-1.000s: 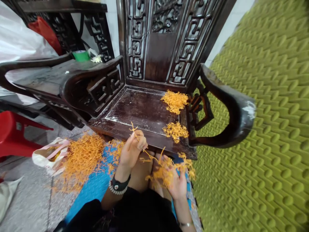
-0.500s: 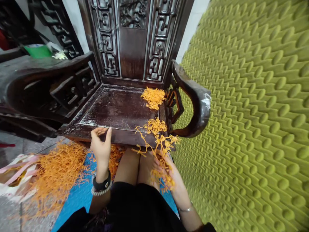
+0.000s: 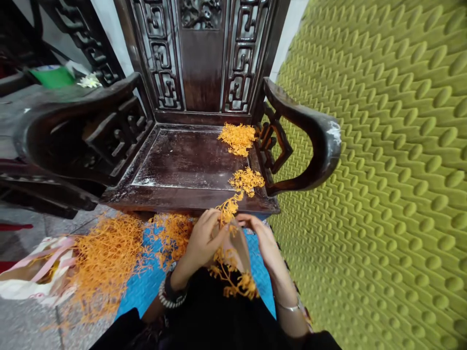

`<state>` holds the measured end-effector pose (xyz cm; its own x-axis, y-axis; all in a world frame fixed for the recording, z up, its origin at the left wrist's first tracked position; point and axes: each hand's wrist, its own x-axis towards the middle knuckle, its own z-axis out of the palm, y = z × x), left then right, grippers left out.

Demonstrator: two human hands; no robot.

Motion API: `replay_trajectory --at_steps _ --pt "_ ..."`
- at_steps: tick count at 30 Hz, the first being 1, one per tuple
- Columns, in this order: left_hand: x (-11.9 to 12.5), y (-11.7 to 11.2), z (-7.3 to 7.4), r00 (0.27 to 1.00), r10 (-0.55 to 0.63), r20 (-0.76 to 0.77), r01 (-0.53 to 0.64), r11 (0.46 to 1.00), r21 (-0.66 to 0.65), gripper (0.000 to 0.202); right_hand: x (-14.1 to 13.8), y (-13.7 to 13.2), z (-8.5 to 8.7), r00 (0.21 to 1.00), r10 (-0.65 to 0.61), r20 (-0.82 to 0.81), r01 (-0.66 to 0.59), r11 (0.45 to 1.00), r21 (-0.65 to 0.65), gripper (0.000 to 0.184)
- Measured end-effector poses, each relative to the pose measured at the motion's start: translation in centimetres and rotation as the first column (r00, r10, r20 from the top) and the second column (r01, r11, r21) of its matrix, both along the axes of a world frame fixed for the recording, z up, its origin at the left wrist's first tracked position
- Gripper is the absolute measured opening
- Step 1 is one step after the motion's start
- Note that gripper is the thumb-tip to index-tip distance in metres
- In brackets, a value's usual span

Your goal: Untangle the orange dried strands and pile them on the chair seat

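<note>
The left hand [image 3: 204, 240] has come back from the front edge of the chair seat and now meets the right hand [image 3: 264, 240] over the lap. A moment ago the two hands were apart; now they are close together, fingertips nearly touching.

Both hands pinch the same bunch of orange strings [image 3: 229, 228]. The left hand's fingers are curled and pressed on the strings from the left. The right hand's thumb and first finger pinch them from the right. More of the bunch hangs down onto the black clothes [image 3: 219, 316], and its top pokes up toward the seat.

To do this well, I think the hands should pull gently and slowly, one thin string at a time, so the strings come apart and do not snap or knot. Holding the bunch close to the tangle should help.

Just left of the knees, a big loose heap of orange strings [image 3: 105, 257] lies on a blue mat [image 3: 140, 289] and the grey floor. A pale bag [image 3: 32, 277] lies beside it.

Further away is the dark wooden chair [image 3: 182, 160]. A small pile of strings [image 3: 247, 180] sits near the front right of the seat, and another pile [image 3: 237, 138] sits at the back right corner. To the right is a bumpy green mat [image 3: 383, 170]. Far off on the left is a green thing [image 3: 53, 77] on a dark table, too blurry to tell what it is
</note>
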<state>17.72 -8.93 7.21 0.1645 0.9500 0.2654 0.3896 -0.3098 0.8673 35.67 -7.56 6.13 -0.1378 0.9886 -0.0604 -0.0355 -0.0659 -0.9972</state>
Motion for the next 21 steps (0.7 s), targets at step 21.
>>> replay_trajectory --at_steps 21 --pt "-1.7 -8.1 0.8 0.933 -0.168 0.317 0.285 0.883 -0.372 0.026 -5.2 -2.5 7.4 0.789 -0.562 -0.249 0.559 0.488 0.67 0.048"
